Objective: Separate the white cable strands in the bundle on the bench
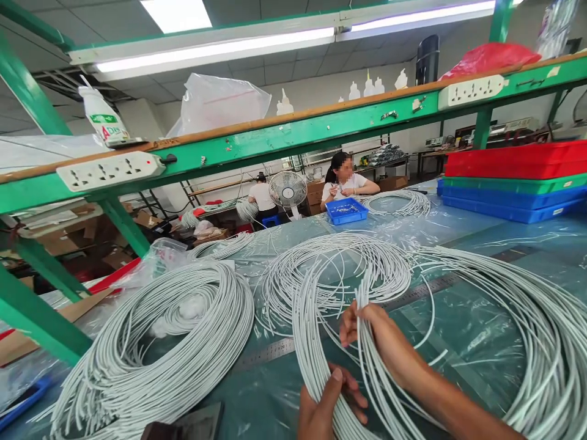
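1. the left bundle (303,330) and right bundle (370,373) of pale wires lie side by side over the desk (254,397), in front of the person, between the left coil (206,366) and the right coil (550,324).
2. the left hand (318,406) has its fingers curled around the left bundle low down, thumb across the top; this grip probably keeps the strands gathered while leaving the far part free.
3. the right hand (376,324) has its fingers closed around the right bundle just below its cut ends, likely so the tips stay together.
4. the bundles are held apart, a narrow gap between them, perhaps to stop strands mixing.
5. the left bundle's long axis runs away from the person in a bow bulging left, its far end over the middle coil (284,281).
6. the right bundle's tips point up and away; its near part sweeps down and right. whether it joins the right coil, i cannot tell.
7. a ruler (270,352) lies flat on the desk, left of the left bundle.
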### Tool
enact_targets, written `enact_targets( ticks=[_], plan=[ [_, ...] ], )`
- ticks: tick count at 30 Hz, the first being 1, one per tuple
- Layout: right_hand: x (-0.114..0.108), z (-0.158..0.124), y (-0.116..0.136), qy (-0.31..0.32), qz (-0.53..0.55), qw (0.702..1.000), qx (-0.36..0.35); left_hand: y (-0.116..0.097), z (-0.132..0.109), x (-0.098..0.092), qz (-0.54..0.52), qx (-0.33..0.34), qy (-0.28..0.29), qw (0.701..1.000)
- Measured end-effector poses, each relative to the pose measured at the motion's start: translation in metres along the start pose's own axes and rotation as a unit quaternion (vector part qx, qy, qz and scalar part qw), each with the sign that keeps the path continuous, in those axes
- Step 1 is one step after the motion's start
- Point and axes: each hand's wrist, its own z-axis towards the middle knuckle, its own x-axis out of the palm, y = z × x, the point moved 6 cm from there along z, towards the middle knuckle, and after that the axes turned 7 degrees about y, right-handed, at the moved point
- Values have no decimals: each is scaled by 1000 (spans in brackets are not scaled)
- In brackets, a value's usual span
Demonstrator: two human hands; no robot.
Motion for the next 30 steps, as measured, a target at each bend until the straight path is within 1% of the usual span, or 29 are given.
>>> enact_targets(
  ticks=[2, 4, 5, 7, 9, 11, 14, 16, 18, 20, 22, 24, 26, 28, 30],
  plan=[
    [-6, 3, 2, 5, 62, 998, 24, 0, -1, 1, 14, -6, 7, 1000],
    [-4, 3, -3, 27, 76, 995, 60, 0, -4, 2, 30, -4, 6, 1000],
    [0, 1, -7, 49, 55, 994, 79, -1, -6, 2, 46, -1, 7, 999],
    [10, -5, -18, 85, -20, 990, 108, 0, -8, 1, 82, -6, 5, 997],
    [17, -8, -26, 103, -84, 985, 111, 1, -10, 0, 106, -16, 3, 994],
    [21, -10, -31, 108, -97, 984, 102, 2, -10, 0, 124, -11, 7, 992],
    [22, -10, -31, 118, -82, 984, 104, 3, -9, -2, 129, -1, 10, 992],
    [18, -9, -25, 95, -72, 988, 101, 5, -7, -4, 118, -3, -1, 993],
    [10, -8, -12, 44, -67, 995, 67, 5, -6, -5, 102, 0, -3, 995],
    [2, -6, 0, 2, -43, 999, 25, 5, -4, -3, 93, 5, 11, 996],
    [0, -5, 1, -3, 4, 1000, 23, 4, -4, 0, 88, 9, 39, 995],
    [3, -5, -8, 22, 57, 996, 65, 3, -4, 2, 86, 14, 68, 994],
    [9, -6, -18, 55, 60, 992, 97, 2, -4, 3, 88, 30, 92, 991],
    [15, -7, -23, 89, 32, 991, 96, 1, -4, 2, 93, 38, 97, 990],
    [19, -8, -25, 120, 1, 989, 85, 2, -5, 0, 92, 23, 79, 992]
  ],
)
